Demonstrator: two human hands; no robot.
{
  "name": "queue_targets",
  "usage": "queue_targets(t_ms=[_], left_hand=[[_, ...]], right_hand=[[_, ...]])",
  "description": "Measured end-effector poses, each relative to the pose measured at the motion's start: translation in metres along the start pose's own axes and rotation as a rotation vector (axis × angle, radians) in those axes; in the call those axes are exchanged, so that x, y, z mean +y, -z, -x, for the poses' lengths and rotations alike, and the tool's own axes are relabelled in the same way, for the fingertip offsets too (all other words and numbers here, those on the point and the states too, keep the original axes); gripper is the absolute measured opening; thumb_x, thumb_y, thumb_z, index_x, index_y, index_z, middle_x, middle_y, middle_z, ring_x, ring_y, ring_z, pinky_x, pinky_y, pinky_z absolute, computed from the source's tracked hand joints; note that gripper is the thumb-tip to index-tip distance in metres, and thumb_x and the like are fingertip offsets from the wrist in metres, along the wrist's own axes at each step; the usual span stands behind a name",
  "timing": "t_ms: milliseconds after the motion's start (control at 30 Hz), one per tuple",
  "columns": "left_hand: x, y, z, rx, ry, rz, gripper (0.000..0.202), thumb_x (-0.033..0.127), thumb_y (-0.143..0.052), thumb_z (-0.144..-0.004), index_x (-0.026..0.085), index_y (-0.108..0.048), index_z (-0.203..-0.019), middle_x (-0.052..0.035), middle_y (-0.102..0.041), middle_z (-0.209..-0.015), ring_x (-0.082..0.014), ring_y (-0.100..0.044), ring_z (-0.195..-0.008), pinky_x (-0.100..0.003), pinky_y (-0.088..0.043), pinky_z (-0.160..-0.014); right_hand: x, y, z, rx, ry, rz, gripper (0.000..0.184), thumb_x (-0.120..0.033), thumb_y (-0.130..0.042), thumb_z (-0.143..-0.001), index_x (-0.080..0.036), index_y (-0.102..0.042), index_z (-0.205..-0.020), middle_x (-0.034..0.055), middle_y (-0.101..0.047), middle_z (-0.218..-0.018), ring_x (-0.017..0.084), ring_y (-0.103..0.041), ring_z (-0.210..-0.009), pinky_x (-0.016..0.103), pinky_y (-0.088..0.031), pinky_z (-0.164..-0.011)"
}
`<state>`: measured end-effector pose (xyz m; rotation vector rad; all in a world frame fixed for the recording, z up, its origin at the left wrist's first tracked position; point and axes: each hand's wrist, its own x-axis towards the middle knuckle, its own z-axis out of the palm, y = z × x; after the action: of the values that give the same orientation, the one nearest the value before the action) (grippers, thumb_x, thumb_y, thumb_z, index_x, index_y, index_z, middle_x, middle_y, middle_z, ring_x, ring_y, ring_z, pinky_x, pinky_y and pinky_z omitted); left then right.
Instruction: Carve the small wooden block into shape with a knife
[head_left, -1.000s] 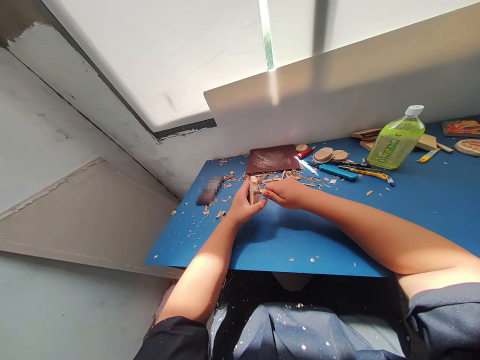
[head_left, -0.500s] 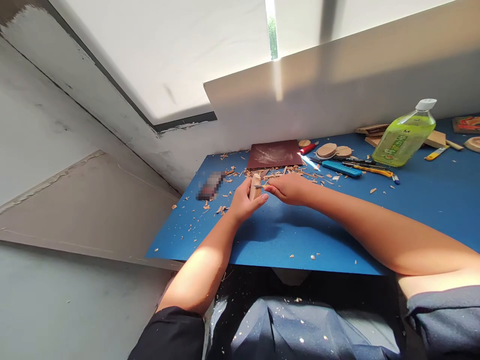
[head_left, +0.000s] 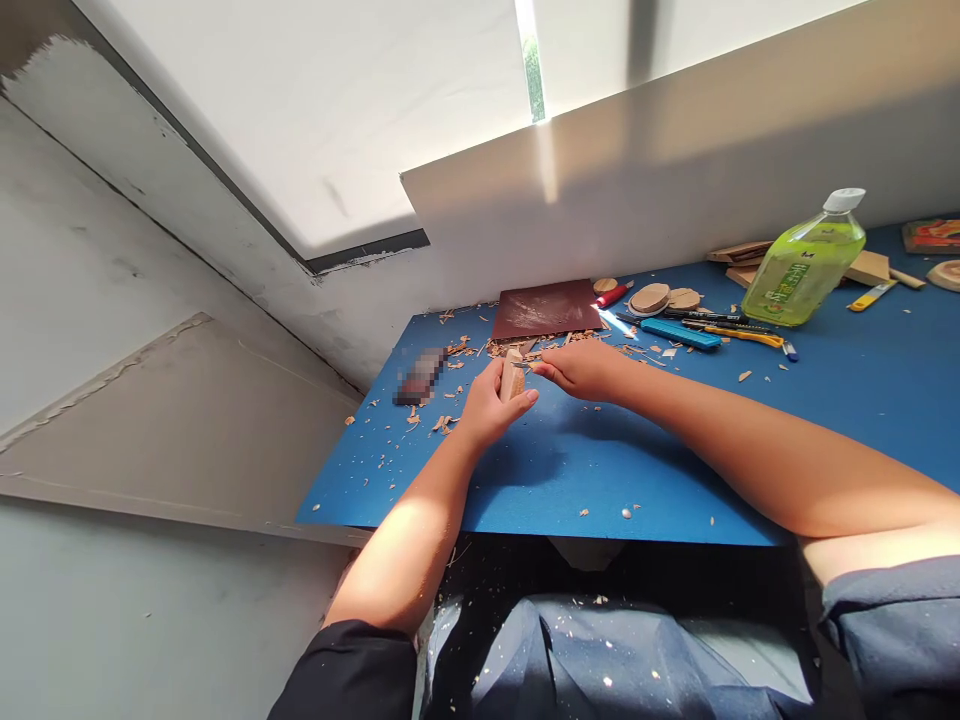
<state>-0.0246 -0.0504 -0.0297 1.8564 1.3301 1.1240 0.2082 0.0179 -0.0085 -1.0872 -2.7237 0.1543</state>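
Observation:
My left hand (head_left: 491, 402) is closed around a small pale block of wood (head_left: 513, 376), which it holds upright above the blue table (head_left: 637, 465). My right hand (head_left: 577, 368) grips a small carving knife (head_left: 525, 365) whose short blade reaches the upper right side of the block. Most of the knife's handle is hidden in my fingers. Curled wood shavings (head_left: 469, 346) lie on the table behind and to the left of both hands.
Behind the hands lies a dark red sheet (head_left: 547, 307). To the right are wood discs (head_left: 649, 297), a blue cutter (head_left: 681, 334), a yellow cutter (head_left: 750, 338), a red-handled tool (head_left: 613, 295) and a green-yellow bottle (head_left: 806, 265). A blurred dark object (head_left: 421, 377) lies left.
My right hand has moved slightly up and right, and the blade has shifted from the middle of the block toward its top. My left hand keeps its hold; the view has shifted a little.

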Motion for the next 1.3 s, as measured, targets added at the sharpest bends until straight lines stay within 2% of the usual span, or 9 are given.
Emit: queue_targets(t_ms=[167,300,433,533,667,800,867,1100,1300], left_hand=[[0.004,0.004,-0.001,-0.043,0.017,0.070,0.062,0.065,-0.084,-0.082,0.018,-0.065,-0.117,-0.0012,-0.062,-0.089,-0.0165,-0.053,-0.075,-0.029,-0.043,-0.069],[0.003,0.004,-0.002,-0.028,0.021,0.058,0.061,0.065,-0.085,-0.081,0.018,-0.065,-0.115,-0.0011,-0.061,-0.089,-0.0168,-0.053,-0.076,-0.030,-0.043,-0.070],[-0.002,0.004,-0.003,0.007,0.015,0.041,0.057,0.068,-0.084,-0.081,0.020,-0.060,-0.102,0.0006,-0.056,-0.084,-0.0153,-0.050,-0.073,-0.029,-0.040,-0.067],[-0.006,0.004,-0.003,0.013,0.002,0.031,0.057,0.069,-0.082,-0.082,0.021,-0.059,-0.103,0.0012,-0.055,-0.084,-0.0145,-0.048,-0.071,-0.028,-0.039,-0.066],[-0.006,0.004,-0.004,0.011,0.012,-0.016,0.058,0.069,-0.082,-0.082,0.020,-0.061,-0.106,0.0002,-0.058,-0.086,-0.0156,-0.051,-0.074,-0.028,-0.041,-0.068],[-0.003,0.003,-0.003,-0.015,0.002,-0.029,0.060,0.067,-0.083,-0.082,0.020,-0.061,-0.113,-0.0020,-0.064,-0.093,-0.0180,-0.058,-0.081,-0.029,-0.046,-0.074],[-0.001,0.003,-0.002,-0.021,-0.012,-0.036,0.059,0.066,-0.082,-0.082,0.020,-0.061,-0.112,-0.0021,-0.065,-0.093,-0.0181,-0.058,-0.082,-0.029,-0.046,-0.075],[0.004,0.003,0.001,-0.055,-0.005,0.012,0.060,0.067,-0.083,-0.082,0.019,-0.064,-0.112,-0.0009,-0.062,-0.090,-0.0160,-0.052,-0.078,-0.028,-0.041,-0.070],[-0.003,0.000,-0.006,-0.029,0.065,-0.010,0.059,0.066,-0.084,-0.081,0.019,-0.065,-0.110,-0.0015,-0.063,-0.091,-0.0156,-0.053,-0.078,-0.027,-0.041,-0.068]], right_hand=[[-0.007,0.010,0.002,-0.002,-0.067,0.062,0.076,-0.069,-0.014,-0.115,-0.020,-0.073,-0.120,0.0173,-0.082,-0.115,0.033,-0.077,-0.101,0.035,-0.043,-0.079],[-0.010,0.013,0.002,0.016,-0.113,0.117,0.072,-0.067,-0.019,-0.115,-0.019,-0.072,-0.124,0.0195,-0.082,-0.115,0.034,-0.078,-0.102,0.036,-0.045,-0.081],[0.000,0.010,0.000,0.060,-0.207,0.156,0.075,-0.067,-0.017,-0.115,-0.016,-0.071,-0.125,0.0207,-0.082,-0.111,0.033,-0.079,-0.100,0.036,-0.045,-0.082],[0.013,0.009,0.000,0.075,-0.235,0.144,0.076,-0.065,-0.015,-0.116,-0.016,-0.072,-0.122,0.0201,-0.082,-0.109,0.033,-0.078,-0.098,0.036,-0.043,-0.081],[0.015,0.006,0.001,0.058,-0.109,-0.010,0.072,-0.064,-0.017,-0.116,-0.020,-0.074,-0.116,0.0156,-0.082,-0.108,0.030,-0.075,-0.097,0.034,-0.040,-0.076],[-0.001,-0.002,0.001,0.024,0.092,-0.236,0.073,-0.066,-0.019,-0.116,-0.022,-0.075,-0.105,0.0105,-0.081,-0.105,0.024,-0.069,-0.090,0.031,-0.039,-0.076],[-0.007,-0.005,0.001,0.010,0.140,-0.285,0.073,-0.065,-0.019,-0.117,-0.021,-0.075,-0.104,0.0107,-0.080,-0.106,0.023,-0.068,-0.090,0.031,-0.039,-0.076],[-0.003,0.002,0.001,0.006,0.049,-0.089,0.073,-0.067,-0.018,-0.116,-0.022,-0.076,-0.112,0.0118,-0.081,-0.109,0.027,-0.071,-0.095,0.033,-0.037,-0.076],[0.006,0.008,-0.001,0.008,-0.071,0.074,0.073,-0.067,-0.019,-0.115,-0.022,-0.076,-0.121,0.0163,-0.082,-0.111,0.031,-0.076,-0.097,0.034,-0.039,-0.074]])
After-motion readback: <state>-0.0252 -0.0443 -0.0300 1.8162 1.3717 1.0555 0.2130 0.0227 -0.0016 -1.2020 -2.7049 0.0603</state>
